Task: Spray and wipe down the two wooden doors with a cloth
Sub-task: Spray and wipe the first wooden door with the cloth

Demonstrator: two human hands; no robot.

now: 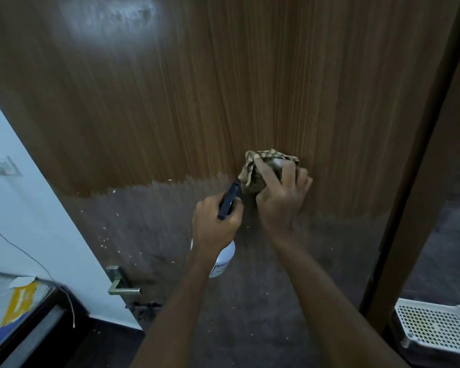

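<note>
A wooden door (170, 107) fills the view; its lower part looks dull and worn, with pale flecks. My right hand (282, 197) grips a bunched checked cloth (260, 168) and presses it against the door near the line between the brown and the dull area. My left hand (215, 221) holds a spray bottle (225, 258) by its dark trigger head (230, 199), just left of the cloth, nozzle towards the door. The white bottle body hangs below my wrist, partly hidden. Only one door panel is plainly in view.
A metal lever handle (122, 285) and a latch sit at the door's lower left edge. A pale wall (16, 208) is to the left, with a yellow packet (19, 304) on a surface below. The door frame (409, 208) stands right, with a white perforated basket (436, 328) on the floor.
</note>
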